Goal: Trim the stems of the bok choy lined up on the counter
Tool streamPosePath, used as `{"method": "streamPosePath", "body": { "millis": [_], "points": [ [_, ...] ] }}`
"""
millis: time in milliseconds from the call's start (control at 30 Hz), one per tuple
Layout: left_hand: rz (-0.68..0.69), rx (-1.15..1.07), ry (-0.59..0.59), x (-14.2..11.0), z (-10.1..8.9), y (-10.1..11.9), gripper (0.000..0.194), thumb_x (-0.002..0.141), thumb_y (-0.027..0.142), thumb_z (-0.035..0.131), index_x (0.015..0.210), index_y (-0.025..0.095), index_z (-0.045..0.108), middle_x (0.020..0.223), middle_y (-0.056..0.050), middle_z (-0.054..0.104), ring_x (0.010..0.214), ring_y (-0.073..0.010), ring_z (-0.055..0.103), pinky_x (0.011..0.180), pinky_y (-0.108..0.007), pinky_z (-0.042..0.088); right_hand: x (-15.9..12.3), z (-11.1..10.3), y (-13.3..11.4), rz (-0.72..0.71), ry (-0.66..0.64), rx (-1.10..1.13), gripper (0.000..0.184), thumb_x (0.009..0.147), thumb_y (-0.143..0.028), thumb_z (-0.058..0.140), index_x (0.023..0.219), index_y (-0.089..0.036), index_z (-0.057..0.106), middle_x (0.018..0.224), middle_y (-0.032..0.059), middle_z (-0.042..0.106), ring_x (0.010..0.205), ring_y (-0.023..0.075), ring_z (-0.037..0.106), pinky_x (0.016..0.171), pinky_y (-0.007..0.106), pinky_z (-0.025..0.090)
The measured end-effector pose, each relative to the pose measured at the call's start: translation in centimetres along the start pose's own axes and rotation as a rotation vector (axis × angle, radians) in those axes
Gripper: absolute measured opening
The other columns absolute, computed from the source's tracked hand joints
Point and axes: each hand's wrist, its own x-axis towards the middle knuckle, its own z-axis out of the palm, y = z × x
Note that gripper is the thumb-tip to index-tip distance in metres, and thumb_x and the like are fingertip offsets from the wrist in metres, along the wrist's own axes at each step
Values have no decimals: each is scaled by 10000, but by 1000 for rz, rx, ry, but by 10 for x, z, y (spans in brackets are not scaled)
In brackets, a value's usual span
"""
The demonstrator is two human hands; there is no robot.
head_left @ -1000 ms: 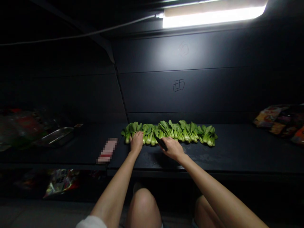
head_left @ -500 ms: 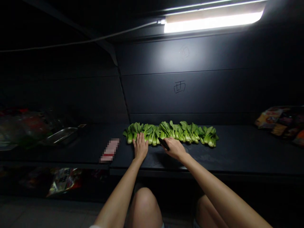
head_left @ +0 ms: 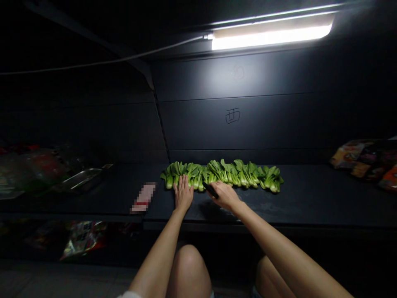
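A row of green bok choy (head_left: pixel 234 174) lies side by side on the dark shelf, leaves toward the back panel and pale stem ends toward me. My left hand (head_left: pixel 184 194) rests flat with fingers stretched out, its fingertips against the stems near the row's left part. My right hand (head_left: pixel 226 195) is closed around a slim black object (head_left: pixel 211 190), held slanting just in front of the middle stems; its kind is unclear. My right fingers are partly hidden behind the back of the hand.
A blurred-out pink and white item (head_left: pixel 144 198) lies left of the bok choy. Farther left are a metal tray (head_left: pixel 81 180) and plastic-wrapped goods (head_left: pixel 40 167). Colourful packets (head_left: pixel 361 157) sit at the right. A shiny bag (head_left: pixel 81 239) lies below the shelf edge. A lamp (head_left: pixel 273 36) glows above.
My view has shifted slightly. My right hand with the black object has moved a little left and down. My left hand stays at the stems, and the bok choy looks unmoved.
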Motion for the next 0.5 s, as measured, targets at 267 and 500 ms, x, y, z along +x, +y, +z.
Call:
{"method": "streamPosePath", "body": {
  "millis": [267, 500],
  "points": [
    [5, -74, 63, 0, 1, 6, 550, 923, 265, 355, 1457, 145, 298, 1504, -129, 352, 1424, -252, 243, 1157, -532, 162, -13, 1, 21, 55, -36, -14, 294, 943, -369, 410, 1080, -178, 586, 1013, 100, 681, 996, 209, 594, 779, 251, 387],
    [47, -90, 35, -5, 4, 33, 515, 923, 244, 344, 1429, 145, 349, 1494, -120, 371, 1422, -238, 251, 1163, -542, 138, -20, -3, 26, 76, -23, -16, 277, 944, -366, 413, 1044, -182, 595, 986, 92, 687, 970, 206, 602, 764, 250, 387]
  ]
}}
